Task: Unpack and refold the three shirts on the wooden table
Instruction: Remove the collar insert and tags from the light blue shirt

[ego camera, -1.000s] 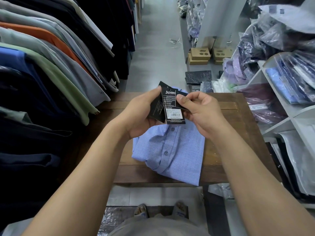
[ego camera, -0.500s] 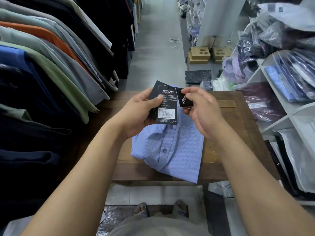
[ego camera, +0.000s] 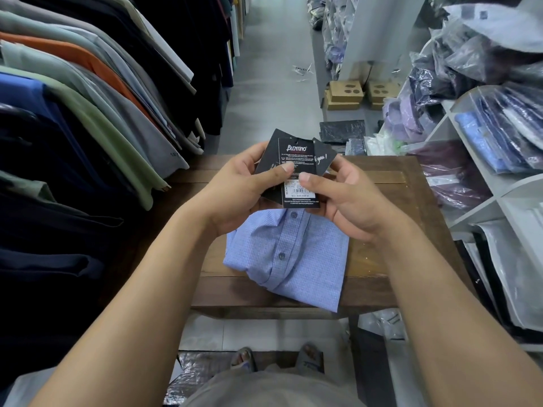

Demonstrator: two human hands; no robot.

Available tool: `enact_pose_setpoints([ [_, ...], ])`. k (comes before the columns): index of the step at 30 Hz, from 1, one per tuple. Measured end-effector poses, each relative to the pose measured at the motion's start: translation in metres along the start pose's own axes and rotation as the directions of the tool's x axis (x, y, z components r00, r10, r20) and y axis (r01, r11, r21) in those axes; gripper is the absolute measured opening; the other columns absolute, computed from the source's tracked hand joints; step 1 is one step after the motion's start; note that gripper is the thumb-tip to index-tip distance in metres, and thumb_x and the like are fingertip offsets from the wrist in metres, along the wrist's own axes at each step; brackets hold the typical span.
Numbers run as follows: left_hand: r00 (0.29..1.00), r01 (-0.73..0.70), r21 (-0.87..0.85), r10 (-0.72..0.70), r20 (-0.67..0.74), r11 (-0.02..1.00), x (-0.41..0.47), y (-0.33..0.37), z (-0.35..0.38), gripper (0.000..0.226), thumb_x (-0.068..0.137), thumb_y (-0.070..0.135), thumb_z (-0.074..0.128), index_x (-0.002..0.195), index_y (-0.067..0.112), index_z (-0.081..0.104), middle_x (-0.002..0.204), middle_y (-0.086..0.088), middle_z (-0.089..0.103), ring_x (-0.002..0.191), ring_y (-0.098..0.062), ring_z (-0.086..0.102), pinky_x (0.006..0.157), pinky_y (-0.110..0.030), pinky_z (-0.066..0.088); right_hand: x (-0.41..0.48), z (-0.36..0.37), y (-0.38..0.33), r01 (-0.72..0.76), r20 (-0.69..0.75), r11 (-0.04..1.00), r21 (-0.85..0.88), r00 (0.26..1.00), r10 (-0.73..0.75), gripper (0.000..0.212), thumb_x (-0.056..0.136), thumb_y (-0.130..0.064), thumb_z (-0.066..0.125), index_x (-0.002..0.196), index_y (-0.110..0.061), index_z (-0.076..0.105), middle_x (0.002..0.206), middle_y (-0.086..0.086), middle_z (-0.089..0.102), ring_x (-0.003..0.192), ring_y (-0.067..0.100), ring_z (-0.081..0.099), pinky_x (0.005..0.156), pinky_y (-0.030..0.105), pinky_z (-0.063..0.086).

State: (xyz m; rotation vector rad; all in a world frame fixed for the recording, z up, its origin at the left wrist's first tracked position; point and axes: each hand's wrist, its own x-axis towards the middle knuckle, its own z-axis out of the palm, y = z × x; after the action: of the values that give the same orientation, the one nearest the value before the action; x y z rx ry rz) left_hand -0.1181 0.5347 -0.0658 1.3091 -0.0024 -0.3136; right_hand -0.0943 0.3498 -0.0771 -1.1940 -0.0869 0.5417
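A folded light-blue checked shirt (ego camera: pixel 286 257) with dark buttons lies on the wooden table (ego camera: pixel 390 230), its lower edge hanging over the near side. Above its collar end I hold a bunch of black hang tags (ego camera: pixel 296 155). My left hand (ego camera: pixel 238 195) grips the tags from the left, thumb pressed on the front tag. My right hand (ego camera: pixel 349 201) pinches the same tags from the right, thumb on the white price label. The shirt's collar is hidden behind the tags and hands. Only this one shirt shows on the table.
Hanging shirts (ego camera: pixel 88 113) crowd the left side up to the table edge. White shelves (ego camera: pixel 482 183) with bagged shirts stand on the right. Cardboard boxes (ego camera: pixel 345 95) and a dark packet (ego camera: pixel 342 132) lie on the aisle floor beyond the table. My sandalled feet (ego camera: pixel 244 358) stand below.
Both hands have drawn together on the tags. My right thumb has moved from the small side tag onto the front tag's price label, and the tags are now fanned upright.
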Motion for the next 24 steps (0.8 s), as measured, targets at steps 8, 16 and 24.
enact_pose_setpoints([
  [8, 0.992, -0.039, -0.023, 0.042, 0.12, 0.999, -0.007, 0.005, -0.006, 0.057, 0.092, -0.014, 0.055, 0.141, 0.014, 0.051, 0.121, -0.009, 0.068, 0.099, -0.026, 0.069, 0.074, -0.033, 0.061, -0.007, -0.005, -0.008, -0.03, 0.112, 0.997, 0.076, 0.994, 0.021, 0.025, 0.087, -0.002, 0.067, 0.095, -0.015, 0.047, 0.106, 0.012, 0.069, 0.08, 0.024, 0.069, 0.055, 0.025, 0.057],
  [16, 0.989, -0.067, -0.003, 0.067, 0.129, 0.998, -0.01, -0.002, -0.009, 0.083, 0.078, -0.016, 0.057, 0.149, 0.023, 0.04, 0.122, -0.009, 0.066, 0.101, -0.03, 0.07, 0.072, -0.033, 0.06, -0.011, -0.008, -0.005, -0.025, 0.176, 0.998, 0.057, 0.984, 0.015, 0.029, 0.077, 0.008, 0.058, 0.091, -0.015, 0.048, 0.102, 0.01, 0.068, 0.082, 0.022, 0.068, 0.051, 0.025, 0.058],
  [24, 0.982, -0.104, 0.041, 0.096, 0.162, 0.994, -0.012, -0.007, -0.011, 0.093, 0.084, -0.024, 0.052, 0.156, 0.028, 0.028, 0.128, -0.01, 0.064, 0.11, -0.033, 0.065, 0.085, -0.043, 0.058, -0.011, -0.007, -0.001, -0.005, 0.127, 0.998, 0.058, 0.992, -0.002, 0.027, 0.074, 0.009, 0.058, 0.087, -0.012, 0.049, 0.096, 0.007, 0.071, 0.081, 0.024, 0.071, 0.054, 0.025, 0.058],
])
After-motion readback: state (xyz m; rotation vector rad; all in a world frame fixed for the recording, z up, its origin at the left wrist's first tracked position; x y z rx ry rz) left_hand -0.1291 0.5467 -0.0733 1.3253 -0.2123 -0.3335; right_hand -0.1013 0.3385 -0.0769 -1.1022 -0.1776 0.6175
